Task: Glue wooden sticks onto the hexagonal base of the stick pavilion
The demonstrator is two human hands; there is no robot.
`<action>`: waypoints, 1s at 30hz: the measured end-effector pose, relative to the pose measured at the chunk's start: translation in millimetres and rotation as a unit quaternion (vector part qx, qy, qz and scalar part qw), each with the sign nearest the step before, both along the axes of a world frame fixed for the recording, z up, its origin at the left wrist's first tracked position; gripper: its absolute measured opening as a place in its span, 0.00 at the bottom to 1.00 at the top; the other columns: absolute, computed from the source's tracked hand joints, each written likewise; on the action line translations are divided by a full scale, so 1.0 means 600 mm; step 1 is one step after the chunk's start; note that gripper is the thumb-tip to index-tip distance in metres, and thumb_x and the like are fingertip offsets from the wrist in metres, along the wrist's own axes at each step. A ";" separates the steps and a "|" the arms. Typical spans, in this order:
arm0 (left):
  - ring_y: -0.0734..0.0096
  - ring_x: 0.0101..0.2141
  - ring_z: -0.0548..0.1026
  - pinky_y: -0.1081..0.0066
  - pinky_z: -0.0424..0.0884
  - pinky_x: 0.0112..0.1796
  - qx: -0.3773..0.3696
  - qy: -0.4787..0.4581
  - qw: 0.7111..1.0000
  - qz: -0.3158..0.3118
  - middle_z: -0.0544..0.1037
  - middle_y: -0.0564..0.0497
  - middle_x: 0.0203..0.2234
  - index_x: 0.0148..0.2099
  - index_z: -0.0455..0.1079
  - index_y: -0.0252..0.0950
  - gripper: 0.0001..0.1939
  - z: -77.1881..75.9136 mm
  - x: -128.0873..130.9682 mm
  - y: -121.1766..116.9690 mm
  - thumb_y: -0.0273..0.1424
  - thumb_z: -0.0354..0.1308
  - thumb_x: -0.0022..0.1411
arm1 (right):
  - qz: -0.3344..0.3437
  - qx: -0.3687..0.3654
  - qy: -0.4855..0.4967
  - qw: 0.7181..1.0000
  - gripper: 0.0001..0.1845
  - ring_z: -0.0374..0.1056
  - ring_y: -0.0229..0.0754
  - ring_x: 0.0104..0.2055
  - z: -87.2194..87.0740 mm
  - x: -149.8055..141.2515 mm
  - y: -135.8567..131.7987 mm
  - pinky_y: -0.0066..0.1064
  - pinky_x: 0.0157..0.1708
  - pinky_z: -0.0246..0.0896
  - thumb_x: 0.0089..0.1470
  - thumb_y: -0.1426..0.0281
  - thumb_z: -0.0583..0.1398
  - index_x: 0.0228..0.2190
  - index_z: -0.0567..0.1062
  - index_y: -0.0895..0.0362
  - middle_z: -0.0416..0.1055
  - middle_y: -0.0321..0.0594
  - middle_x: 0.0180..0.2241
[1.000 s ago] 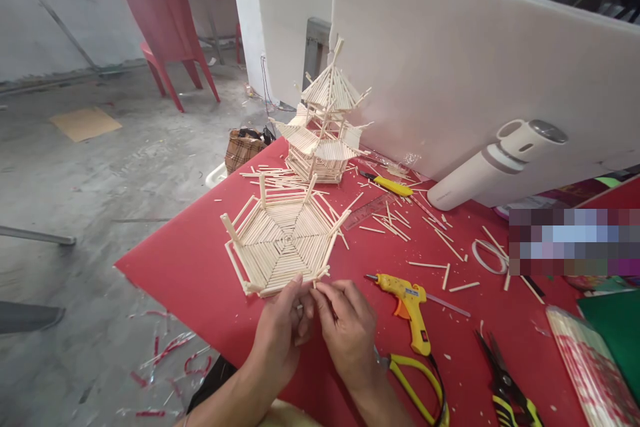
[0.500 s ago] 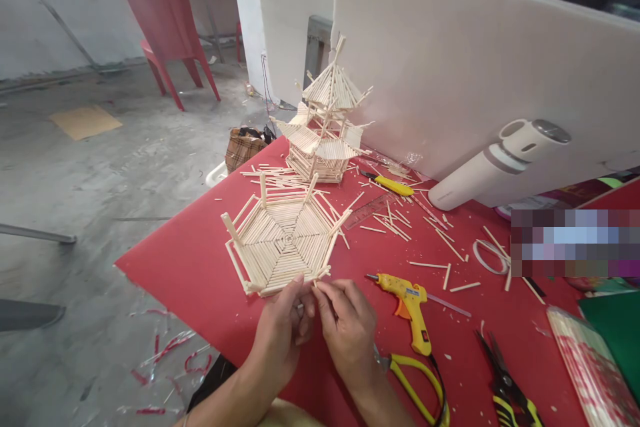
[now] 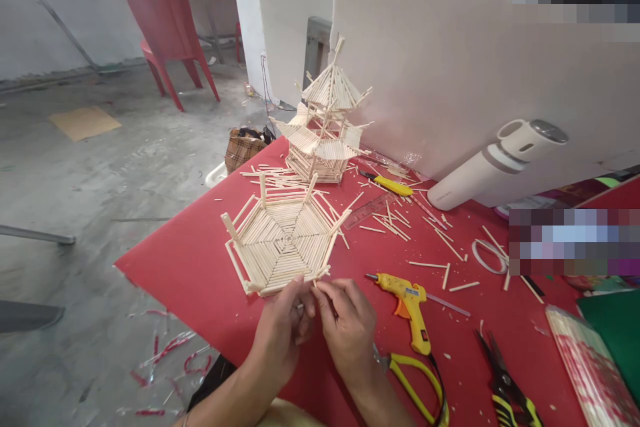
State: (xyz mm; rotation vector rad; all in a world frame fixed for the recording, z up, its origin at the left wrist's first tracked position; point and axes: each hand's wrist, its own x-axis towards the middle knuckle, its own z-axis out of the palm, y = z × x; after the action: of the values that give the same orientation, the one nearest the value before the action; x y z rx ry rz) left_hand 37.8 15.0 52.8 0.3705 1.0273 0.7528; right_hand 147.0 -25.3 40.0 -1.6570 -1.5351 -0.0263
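Observation:
On the red table in front of me lies a hexagonal base [image 3: 270, 250] built of thin wooden sticks, with short posts standing at several of its corners. At the base's near edge, my right hand [image 3: 349, 320] is closed, its thumb and forefinger pinching a wooden stick [image 3: 316, 283] by the near corner. Close beside it, my left hand [image 3: 286, 323] has its fingers curled in against the same edge. What it grips, if anything, is hidden by the fingers. A stick pagoda [image 3: 327, 140] with tiered roofs stands behind the base.
Right of my hands lie a yellow glue gun [image 3: 410, 300], yellow-handled pliers [image 3: 417, 383] and black-and-yellow scissors [image 3: 505, 380]. A yellow utility knife [image 3: 393, 185], loose sticks [image 3: 395, 221] and a tilted white bottle [image 3: 483, 170] lie farther back. A bag of sticks [image 3: 593, 367] sits at far right.

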 end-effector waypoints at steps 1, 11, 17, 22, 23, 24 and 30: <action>0.83 0.13 0.54 0.77 0.46 0.16 -0.001 0.001 1.000 0.000 0.66 0.55 0.15 0.24 0.69 0.32 0.22 -0.001 0.000 0.000 0.46 0.59 0.59 | 0.000 0.000 -0.002 1.000 0.06 0.71 0.38 0.34 0.001 0.000 0.000 0.28 0.36 0.65 0.62 0.72 0.60 0.37 0.79 0.56 0.74 0.39 0.31; 0.83 0.13 0.54 0.77 0.47 0.16 -0.004 -0.011 1.000 -0.003 0.65 0.55 0.14 0.25 0.69 0.32 0.22 0.001 0.001 0.000 0.47 0.59 0.59 | -0.002 -0.003 0.003 1.000 0.06 0.71 0.37 0.34 0.001 0.000 0.001 0.27 0.37 0.66 0.62 0.72 0.60 0.37 0.79 0.55 0.74 0.39 0.31; 0.83 0.13 0.54 0.77 0.47 0.16 -0.010 -0.011 1.000 -0.004 0.62 0.57 0.13 0.23 0.68 0.33 0.23 -0.001 0.001 0.002 0.47 0.59 0.59 | -0.003 0.001 0.010 1.000 0.05 0.71 0.37 0.34 -0.002 0.000 0.002 0.27 0.37 0.65 0.62 0.72 0.60 0.37 0.79 0.56 0.74 0.38 0.31; 0.83 0.13 0.55 0.78 0.47 0.16 -0.012 -0.003 1.000 0.002 0.64 0.56 0.13 0.23 0.69 0.32 0.23 0.004 0.001 0.002 0.47 0.60 0.58 | -0.004 -0.003 0.003 1.000 0.06 0.71 0.37 0.34 -0.007 0.001 0.002 0.27 0.37 0.66 0.62 0.71 0.60 0.36 0.79 0.55 0.75 0.38 0.31; 0.83 0.13 0.54 0.77 0.47 0.16 -0.012 -0.002 1.000 0.001 0.63 0.56 0.13 0.23 0.68 0.32 0.23 0.004 0.000 0.001 0.47 0.60 0.58 | -0.002 -0.004 0.004 1.000 0.06 0.72 0.37 0.34 -0.008 0.001 0.003 0.27 0.37 0.66 0.63 0.71 0.60 0.37 0.79 0.55 0.75 0.38 0.31; 0.83 0.13 0.54 0.77 0.47 0.16 -0.012 -0.001 1.000 0.002 0.63 0.56 0.12 0.22 0.68 0.32 0.24 0.004 0.000 0.001 0.48 0.60 0.58 | 0.000 -0.003 0.005 1.000 0.07 0.72 0.37 0.34 -0.008 0.001 0.003 0.27 0.37 0.66 0.63 0.71 0.60 0.37 0.79 0.55 0.75 0.38 0.31; 0.83 0.13 0.54 0.78 0.47 0.16 -0.008 -0.003 1.000 -0.001 0.64 0.55 0.13 0.23 0.69 0.32 0.23 0.001 0.001 0.000 0.47 0.60 0.58 | -0.002 -0.001 0.006 1.000 0.07 0.72 0.37 0.34 -0.003 0.000 0.003 0.27 0.37 0.66 0.63 0.70 0.59 0.37 0.79 0.55 0.75 0.39 0.31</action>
State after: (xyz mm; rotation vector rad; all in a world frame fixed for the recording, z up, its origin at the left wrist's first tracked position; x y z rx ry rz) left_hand 38.4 15.1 53.3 0.3550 1.0258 0.7434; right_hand 147.2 -23.7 38.2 -1.6583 -1.5239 -0.0164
